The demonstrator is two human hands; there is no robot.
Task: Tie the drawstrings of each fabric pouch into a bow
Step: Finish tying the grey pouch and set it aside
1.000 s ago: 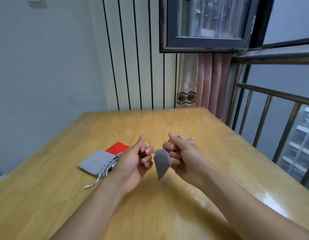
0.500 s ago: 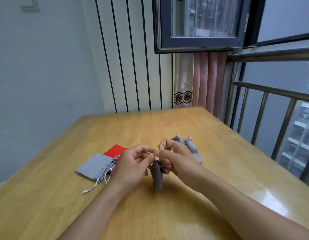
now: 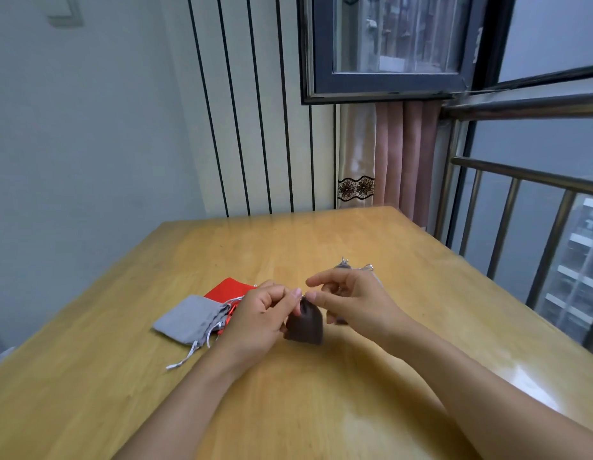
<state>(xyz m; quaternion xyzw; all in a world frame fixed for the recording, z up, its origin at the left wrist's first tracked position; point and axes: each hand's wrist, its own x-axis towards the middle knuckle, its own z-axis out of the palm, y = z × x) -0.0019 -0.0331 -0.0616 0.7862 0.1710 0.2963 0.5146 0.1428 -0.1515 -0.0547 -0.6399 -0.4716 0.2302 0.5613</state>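
The hands have come together and lower: the left hand (image 3: 255, 313) and the right hand (image 3: 351, 300) both pinch the strings at the neck of the dark pouch (image 3: 305, 323), just above the table (image 3: 321, 393). The bow seems in progress.

**Wooden tabletop and what lies on it**

Wooden tabletop (image 3: 321, 240), yellowish, glossy; bright glare patch toward the near right edge. Far edge meets a striped wall; right edge runs along a metal railing.

Grey pouch (image 3: 189, 318) lies flat toward the left edge, mouth gathered, pointing right. Its pale drawstrings (image 3: 185, 358) trail loose toward the near edge.

Red pouch (image 3: 227, 288) lies just behind the grey one, touching or partly tucked under it; red cord ends (image 3: 226, 322) show at the grey pouch's mouth.

Another greyish pouch (image 3: 343, 265) lies right of centre, mostly hidden; only its top shows.
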